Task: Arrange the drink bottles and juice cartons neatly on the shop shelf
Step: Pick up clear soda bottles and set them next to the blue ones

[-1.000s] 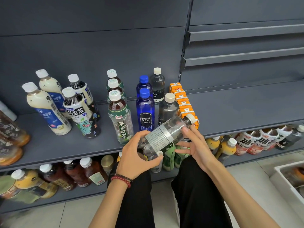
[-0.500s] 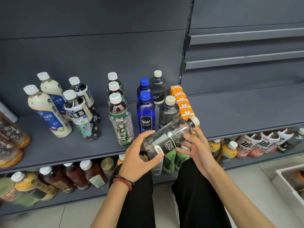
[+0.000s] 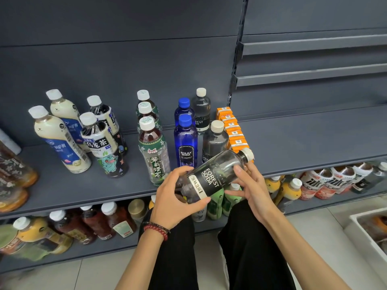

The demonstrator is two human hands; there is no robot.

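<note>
left hand [image 3: 176, 197]: we curl it round the base end of the Forest Soda bottle [image 3: 211, 174], fingers over the top, thumb under the label.
right hand [image 3: 251, 189]: closed on the shoulder end, a fingertip on top and the thumb underneath. Both hands are clamped on the one bottle.
bottle pose: steeply tilted, almost lying, cap [image 3: 248, 153] pointing up-right toward the orange juice cartons [image 3: 232, 128]. It is in the air at the front edge of the shelf [image 3: 303, 139], above our knees, touching nothing else.
why two hands: holding both ends lets us roll it and read the label, which faces us. We judge we are sorting out label direction before standing it up.
shelf logic: each drink gets its own front-to-back file, labels mostly outward. Two matching dark bottles stand in file, front [image 3: 215, 141] and back [image 3: 201, 109], between the blue Bolsa Soda bottles [image 3: 186, 141] and the cartons.
likely slot: front of that dark file, just behind the cap.
step: we judge it mid-placement; the bottle is not yet shelved.
next move needs: tip upright, label front, set down without nudging neighbours.
risk: the slot is tight, so the front dark bottle or the cartons could get knocked.
other stock: the green tea file [image 3: 155, 151] sits just left of the blue one.
</note>
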